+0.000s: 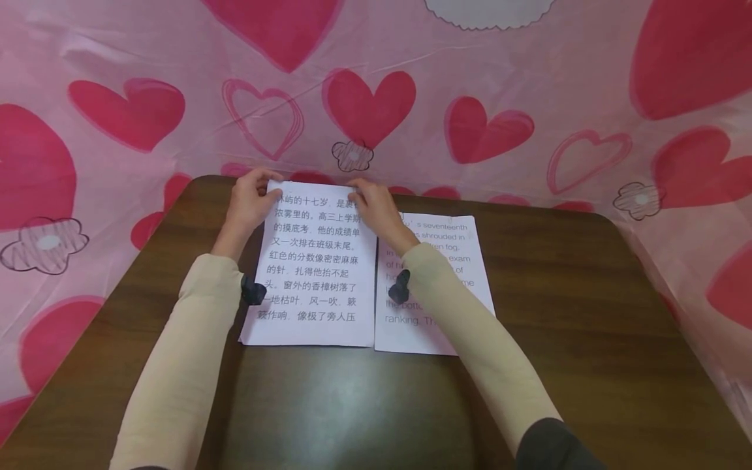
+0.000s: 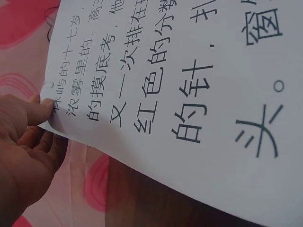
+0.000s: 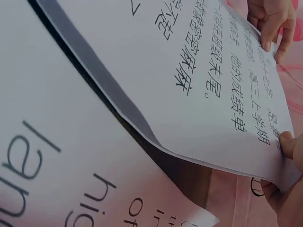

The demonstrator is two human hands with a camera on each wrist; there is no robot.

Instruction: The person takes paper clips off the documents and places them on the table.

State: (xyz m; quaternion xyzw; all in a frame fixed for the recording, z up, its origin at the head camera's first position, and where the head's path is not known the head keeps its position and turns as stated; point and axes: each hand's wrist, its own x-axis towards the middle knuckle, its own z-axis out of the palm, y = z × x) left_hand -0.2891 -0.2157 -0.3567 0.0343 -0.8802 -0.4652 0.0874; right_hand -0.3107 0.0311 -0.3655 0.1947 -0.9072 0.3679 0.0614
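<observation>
A white sheet of paper printed with Chinese characters (image 1: 311,267) lies on the brown table, its far edge raised. My left hand (image 1: 249,199) pinches its far left corner; in the left wrist view the thumb (image 2: 40,111) lies on the printed face and the other fingers are behind. At the far right corner my right hand (image 1: 376,205) pinches the sheet, thumb on top, as the right wrist view shows. Beside it on the right lies a second sheet with English text (image 1: 435,333), partly hidden under my right forearm.
The brown wooden table (image 1: 576,313) extends to both sides and toward me. Behind its far edge hangs a pink cloth with red hearts (image 1: 370,104). Small black devices (image 1: 254,290) are strapped at both wrists.
</observation>
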